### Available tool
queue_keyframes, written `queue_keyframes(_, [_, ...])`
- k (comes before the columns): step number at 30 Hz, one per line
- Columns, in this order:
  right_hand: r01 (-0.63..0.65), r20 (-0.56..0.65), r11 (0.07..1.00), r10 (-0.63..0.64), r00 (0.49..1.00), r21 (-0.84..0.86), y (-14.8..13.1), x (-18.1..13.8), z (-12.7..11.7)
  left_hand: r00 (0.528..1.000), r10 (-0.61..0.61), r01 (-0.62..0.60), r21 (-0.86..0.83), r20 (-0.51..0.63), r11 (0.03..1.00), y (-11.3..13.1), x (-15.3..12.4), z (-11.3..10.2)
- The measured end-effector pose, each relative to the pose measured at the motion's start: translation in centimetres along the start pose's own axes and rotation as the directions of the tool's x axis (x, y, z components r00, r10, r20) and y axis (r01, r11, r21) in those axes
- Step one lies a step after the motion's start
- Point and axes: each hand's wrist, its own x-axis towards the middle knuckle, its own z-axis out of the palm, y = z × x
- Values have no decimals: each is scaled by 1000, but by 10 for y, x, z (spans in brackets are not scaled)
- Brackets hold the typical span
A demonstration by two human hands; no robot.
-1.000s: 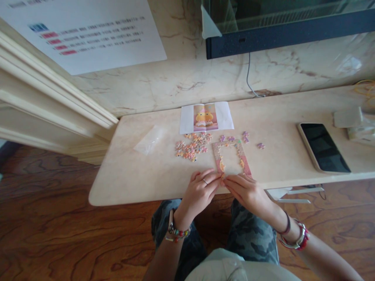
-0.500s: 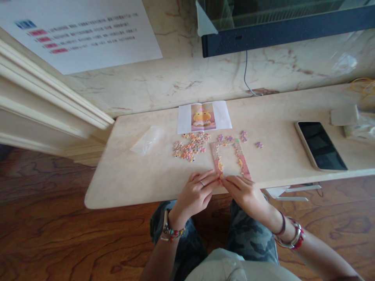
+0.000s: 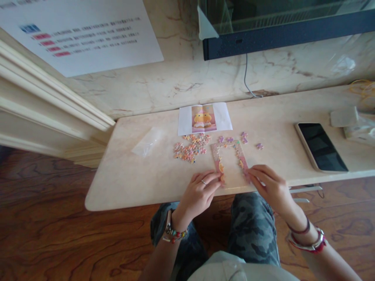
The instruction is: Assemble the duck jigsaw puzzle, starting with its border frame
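A partly assembled jigsaw puzzle [image 3: 215,154] lies on the table as a pink and yellow border. Its top and two sides are joined; the middle shows bare tabletop. My left hand [image 3: 200,191], with a ring on one finger, has its fingertips closed on the border's lower left end. At the lower right end, my right hand [image 3: 271,189] pinches the border's edge between thumb and fingers. Loose jigsaw pieces [image 3: 191,148] form a pile left of the border. Several purple pieces [image 3: 244,137] lie above and right of it. Behind stands a creased reference picture sheet [image 3: 203,118], flat on the table.
A clear plastic bag [image 3: 147,141] lies on the left of the table [image 3: 125,175]. On the right are a phone-like device [image 3: 322,146] and a white packet [image 3: 361,130]. A screen [image 3: 281,39] and a printed sheet [image 3: 96,35] are on the wall behind.
My right hand has moved right, from beside the left fingertips to the border's lower right end. My left hand stays at the lower left end.
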Motion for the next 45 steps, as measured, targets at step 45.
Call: queue_keyframes(45, [7,56,996,-3,998,-87,63,27,-19,989,-139,145,269,-43,952,-14,24,1])
